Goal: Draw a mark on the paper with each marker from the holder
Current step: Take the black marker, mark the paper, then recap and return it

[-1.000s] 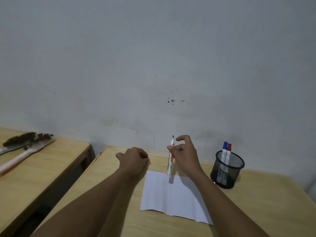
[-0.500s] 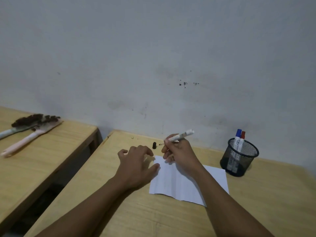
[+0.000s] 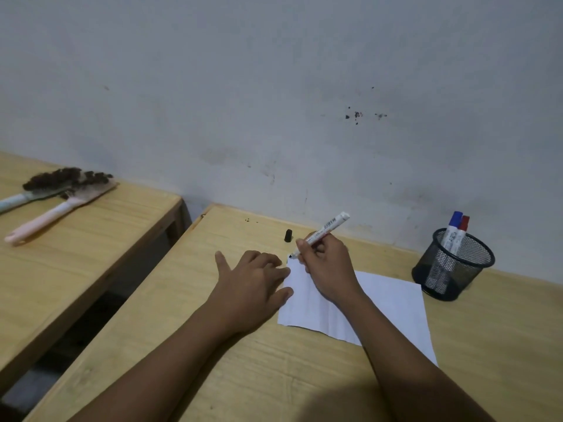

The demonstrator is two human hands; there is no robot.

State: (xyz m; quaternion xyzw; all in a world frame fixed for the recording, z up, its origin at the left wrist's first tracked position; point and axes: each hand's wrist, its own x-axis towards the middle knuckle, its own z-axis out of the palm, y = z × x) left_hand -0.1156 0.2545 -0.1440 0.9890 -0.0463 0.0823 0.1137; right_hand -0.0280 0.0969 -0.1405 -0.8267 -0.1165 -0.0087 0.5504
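- Head view: the right hand (image 3: 327, 263) pinches a white marker (image 3: 326, 231), tip at the paper's (image 3: 393, 303) far left corner.
- The left hand (image 3: 253, 284) lies open, flat, fingers pinning the paper's left edge.
- The cap (image 3: 288, 235) stands near the desk's (image 3: 170, 300) far edge; the holder (image 3: 454, 263) sits far right.
- The marker looks light and stiff, best gripped low on the barrel; the thin paper likely slides.

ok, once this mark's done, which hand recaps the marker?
Left, probably. The left hand is empty, flat on the paper edge, and nearer the black cap. The right hand is shut on the marker.
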